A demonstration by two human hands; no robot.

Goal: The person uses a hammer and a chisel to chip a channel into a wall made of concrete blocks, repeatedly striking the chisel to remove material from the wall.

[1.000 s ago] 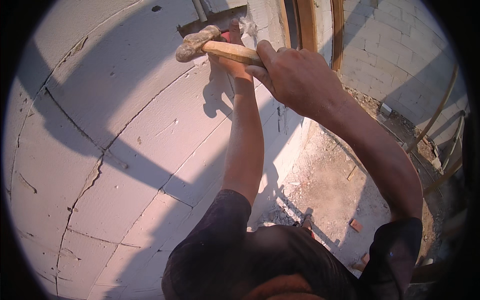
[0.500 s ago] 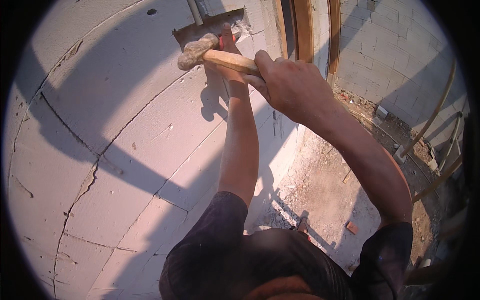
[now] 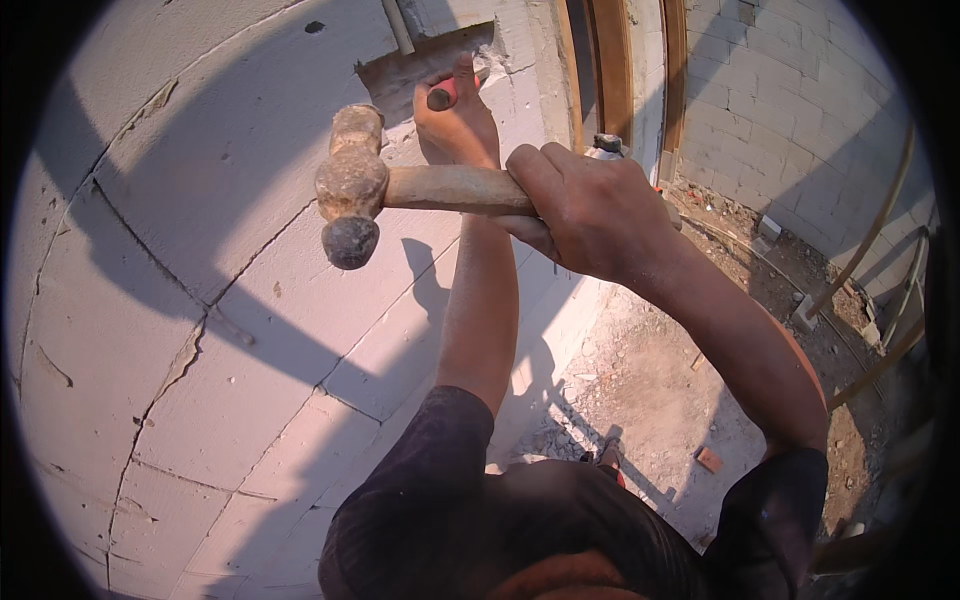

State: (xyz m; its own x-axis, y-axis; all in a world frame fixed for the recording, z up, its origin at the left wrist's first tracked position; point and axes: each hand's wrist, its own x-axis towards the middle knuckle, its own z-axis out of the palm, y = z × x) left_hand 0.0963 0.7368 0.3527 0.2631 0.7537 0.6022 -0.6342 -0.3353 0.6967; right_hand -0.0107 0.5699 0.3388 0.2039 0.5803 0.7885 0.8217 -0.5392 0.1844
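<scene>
My right hand (image 3: 600,210) is wrapped round the wooden handle of a ball-peen hammer (image 3: 352,185). Its worn, dusty head is raised off the wall, in front of my left forearm. Farther up, my left hand (image 3: 462,125) grips a red-handled chisel (image 3: 446,95), whose dark butt end points back toward me. The chisel's tip is mostly hidden by my fingers, at a rectangular recess (image 3: 400,75) cut into the pale block wall (image 3: 260,300). A grey pipe (image 3: 397,25) comes down to the recess's upper edge.
A wooden door frame (image 3: 610,70) stands right of the recess, with another block wall (image 3: 780,100) beyond. Rubble covers the ground (image 3: 650,360), where a broken red brick (image 3: 708,460) lies. Poles (image 3: 870,235) lean at the far right. A silver-and-black object (image 3: 606,147) shows partly behind my right hand.
The hammer has been drawn back from the chisel's end toward me, and its head now looks larger and lower. My left hand stays at the recess with the chisel.
</scene>
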